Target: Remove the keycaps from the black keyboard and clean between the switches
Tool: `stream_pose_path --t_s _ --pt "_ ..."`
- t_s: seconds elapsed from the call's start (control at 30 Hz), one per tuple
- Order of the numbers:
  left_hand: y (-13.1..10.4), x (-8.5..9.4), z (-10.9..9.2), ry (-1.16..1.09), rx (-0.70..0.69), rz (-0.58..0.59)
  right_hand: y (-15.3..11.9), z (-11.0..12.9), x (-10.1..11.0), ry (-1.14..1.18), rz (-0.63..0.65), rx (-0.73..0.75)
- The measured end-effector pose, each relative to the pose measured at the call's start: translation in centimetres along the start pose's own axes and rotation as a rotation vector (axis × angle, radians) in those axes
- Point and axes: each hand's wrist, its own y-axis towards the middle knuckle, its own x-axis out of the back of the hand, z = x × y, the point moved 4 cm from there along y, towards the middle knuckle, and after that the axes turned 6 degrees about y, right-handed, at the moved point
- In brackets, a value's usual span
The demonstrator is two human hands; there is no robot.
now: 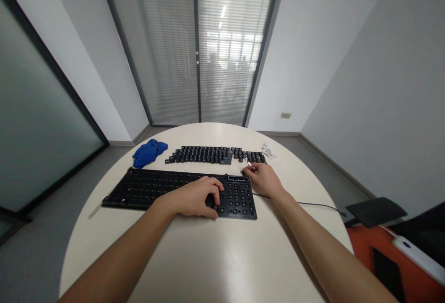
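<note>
A black keyboard base (pixel 153 183) with its keycaps off lies across the round table, showing rows of bare switches. My left hand (pixel 198 196) rests over its right-middle part, fingers bent and thumb apart near the front edge. What lies under that palm is hidden. Just beyond the base's back right corner, my right hand (pixel 262 178) has its fingertips pinched together. A small thin thing with a pale tip shows at those fingers, too small to name. Behind the base, loose black keycaps (pixel 201 154) are laid out in rows, with my right hand close to the right-hand group.
A blue cloth (pixel 149 153) lies at the back left, and a crumpled white tissue (pixel 269 150) at the back right. A pale strip (pixel 95 209) sits by the base's left end. A black cable (pixel 316 204) runs right. An orange seat (pixel 368 247) stands beside the table (pixel 215 266).
</note>
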Motion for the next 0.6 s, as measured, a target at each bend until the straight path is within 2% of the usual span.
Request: stream_pose_path --t_s 0.3,0.6 --pt "-0.01 -0.11 0.16 -0.001 -0.012 -0.007 -0.03 -0.73 0.13 0.130 0.038 -0.033" --pt "-0.03 -0.08 0.07 -0.008 -0.017 -0.009 -0.31 -0.52 0.56 0.079 0.048 -0.034"
